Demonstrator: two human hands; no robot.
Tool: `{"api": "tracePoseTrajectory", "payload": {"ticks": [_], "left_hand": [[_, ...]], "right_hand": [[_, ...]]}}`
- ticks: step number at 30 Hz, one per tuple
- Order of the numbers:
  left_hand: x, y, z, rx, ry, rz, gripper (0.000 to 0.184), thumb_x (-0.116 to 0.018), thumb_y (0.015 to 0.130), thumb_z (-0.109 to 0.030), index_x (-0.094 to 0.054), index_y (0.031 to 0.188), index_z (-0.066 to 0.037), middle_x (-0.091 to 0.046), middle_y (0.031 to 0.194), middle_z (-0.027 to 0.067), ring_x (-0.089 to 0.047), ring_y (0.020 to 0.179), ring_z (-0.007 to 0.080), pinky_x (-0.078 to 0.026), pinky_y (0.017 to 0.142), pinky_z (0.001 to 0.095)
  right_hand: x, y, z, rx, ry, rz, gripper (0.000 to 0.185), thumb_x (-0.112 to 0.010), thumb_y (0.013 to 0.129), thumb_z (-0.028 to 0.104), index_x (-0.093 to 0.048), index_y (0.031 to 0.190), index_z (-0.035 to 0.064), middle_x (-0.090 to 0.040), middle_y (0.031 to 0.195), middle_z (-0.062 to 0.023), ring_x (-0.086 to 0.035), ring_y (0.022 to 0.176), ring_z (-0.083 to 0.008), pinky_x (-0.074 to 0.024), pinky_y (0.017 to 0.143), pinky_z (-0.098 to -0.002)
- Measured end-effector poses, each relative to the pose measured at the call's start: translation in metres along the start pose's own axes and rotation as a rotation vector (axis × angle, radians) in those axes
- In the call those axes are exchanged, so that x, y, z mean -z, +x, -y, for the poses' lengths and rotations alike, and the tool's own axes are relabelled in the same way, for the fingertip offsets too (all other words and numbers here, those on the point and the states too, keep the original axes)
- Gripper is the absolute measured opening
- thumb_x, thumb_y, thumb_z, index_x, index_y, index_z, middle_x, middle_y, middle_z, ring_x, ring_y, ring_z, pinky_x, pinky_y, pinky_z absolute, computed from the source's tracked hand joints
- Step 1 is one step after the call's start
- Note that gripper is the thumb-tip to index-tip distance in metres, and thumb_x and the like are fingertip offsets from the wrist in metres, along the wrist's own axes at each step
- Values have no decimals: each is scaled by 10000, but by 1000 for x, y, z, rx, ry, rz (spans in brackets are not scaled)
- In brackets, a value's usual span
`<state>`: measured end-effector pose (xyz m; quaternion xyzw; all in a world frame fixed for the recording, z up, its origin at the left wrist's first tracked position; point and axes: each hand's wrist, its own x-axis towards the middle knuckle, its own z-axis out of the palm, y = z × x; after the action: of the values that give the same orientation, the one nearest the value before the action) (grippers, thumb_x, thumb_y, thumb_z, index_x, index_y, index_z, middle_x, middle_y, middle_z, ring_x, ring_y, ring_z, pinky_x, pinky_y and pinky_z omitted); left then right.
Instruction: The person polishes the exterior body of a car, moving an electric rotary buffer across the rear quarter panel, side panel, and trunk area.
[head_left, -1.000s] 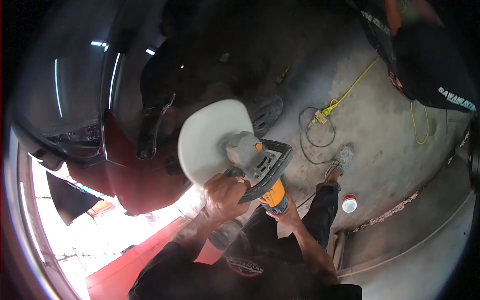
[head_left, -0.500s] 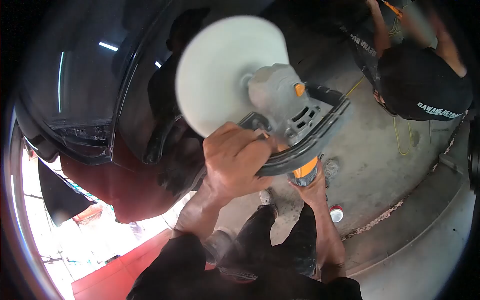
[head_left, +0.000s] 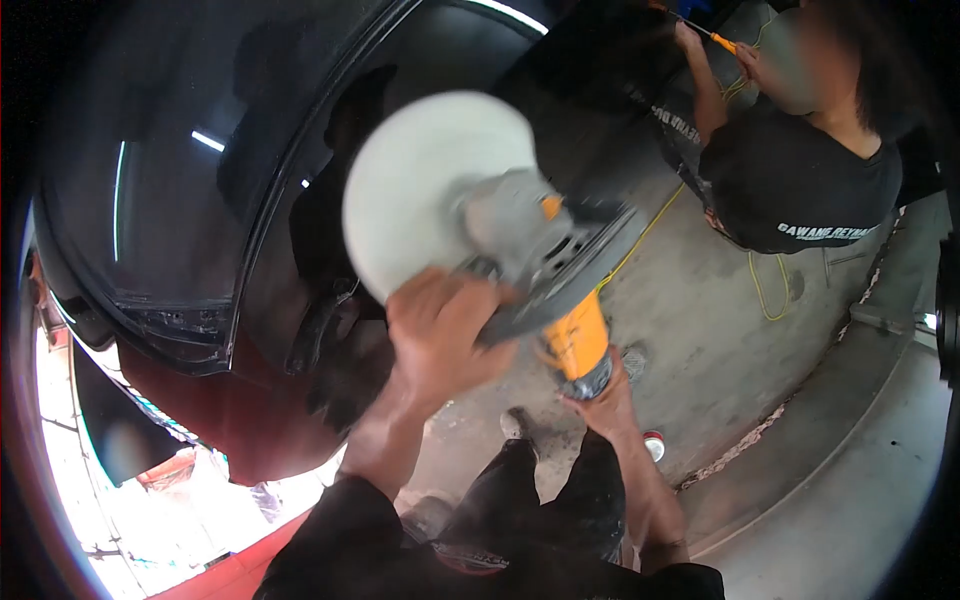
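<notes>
A polisher [head_left: 520,225] with a grey head and a yellow body is held up against the dark, glossy car panel [head_left: 270,110]. Its round white pad [head_left: 410,170] faces the panel and looks blurred; whether it touches the paint I cannot tell. My left hand [head_left: 445,325] is closed around the near end of the black loop handle [head_left: 600,255]. Lower down, my right hand [head_left: 605,405] wraps the dark rear end of the yellow body [head_left: 580,340]; its fingers are partly hidden behind the tool.
At the right, a co-worker [head_left: 800,180] in a black shirt holds a yellow-handled tool [head_left: 724,43]. A yellow cord [head_left: 650,235] runs over the concrete floor [head_left: 690,330]. A small red-and-white container [head_left: 654,446] stands near my right forearm, and a ledge [head_left: 780,480] borders the floor.
The polisher has shifted left and tilted, showing more of its yellow body. Both hands keep their hold. The surroundings have shifted in view, and the co-worker's tool shows more fully.
</notes>
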<state>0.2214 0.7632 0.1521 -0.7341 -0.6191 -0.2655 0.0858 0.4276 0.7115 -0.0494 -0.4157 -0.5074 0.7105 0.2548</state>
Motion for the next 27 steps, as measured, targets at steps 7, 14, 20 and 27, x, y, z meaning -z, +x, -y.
{"api": "tracePoseTrajectory", "payload": {"ticks": [7, 14, 20, 27], "left_hand": [[-89, 141, 23, 8, -81, -27, 235, -742, 622, -239, -688, 820, -126, -681, 715, 72, -675, 659, 306, -533, 610, 435], [-59, 126, 31, 19, -125, -196, 221, -755, 613, -282, -632, 711, -128, -646, 667, 92, -668, 643, 324, -530, 571, 435], [51, -16, 38, 14, -80, -234, 266, -783, 566, -211, -590, 704, -92, -579, 626, 46, -573, 527, 241, -458, 504, 363], [198, -174, 23, 162, 25, -141, 270, -775, 663, -264, -630, 710, -41, -544, 635, 81, -562, 558, 265, -445, 516, 356]], "right_hand": [[67, 93, 33, -39, 112, -230, 819, -881, 661, -11, -433, 1346, -16, -619, 1185, -131, -618, 1032, -208, -506, 901, -345], [59, 89, 38, -43, 86, -226, 811, -859, 662, -55, -442, 1357, -31, -604, 1205, -138, -605, 1062, -232, -497, 912, -356], [-19, 4, 16, 147, -501, -177, 950, -873, 634, -21, -355, 1430, -20, -572, 1257, -159, -580, 1130, -259, -480, 966, -376], [-136, -86, 25, -69, 53, 181, 944, -835, 668, -33, -297, 1440, 30, -525, 1302, -117, -537, 1197, -200, -483, 993, -368]]}}
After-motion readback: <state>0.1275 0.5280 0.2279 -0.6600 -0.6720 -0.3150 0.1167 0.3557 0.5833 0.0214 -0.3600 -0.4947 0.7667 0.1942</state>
